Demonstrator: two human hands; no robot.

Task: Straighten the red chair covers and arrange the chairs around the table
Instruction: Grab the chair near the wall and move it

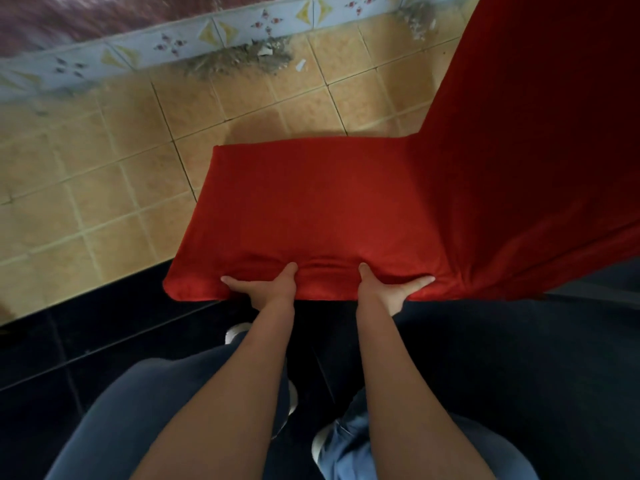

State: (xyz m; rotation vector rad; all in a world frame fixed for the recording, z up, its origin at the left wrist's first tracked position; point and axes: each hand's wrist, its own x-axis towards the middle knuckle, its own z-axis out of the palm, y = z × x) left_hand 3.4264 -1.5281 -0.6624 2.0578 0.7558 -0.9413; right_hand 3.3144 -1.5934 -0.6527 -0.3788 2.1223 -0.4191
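Mid-frame, my left hand (pixel 266 285) and right hand (pixel 391 289) clamp the red chair cover (pixel 311 209); uneven tugging could bunch it.

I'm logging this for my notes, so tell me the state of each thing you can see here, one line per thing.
Red chair cover: smooth across the seat, bunched into wrinkles at the near edge between the hands.
Chair backrest: covered in red, standing at the right.
Left hand: gripping the seat's near edge, thumb on top.
Right hand: gripping the same edge, thumb on top.
Debris pile: loose on the floor against the tiled wall base.
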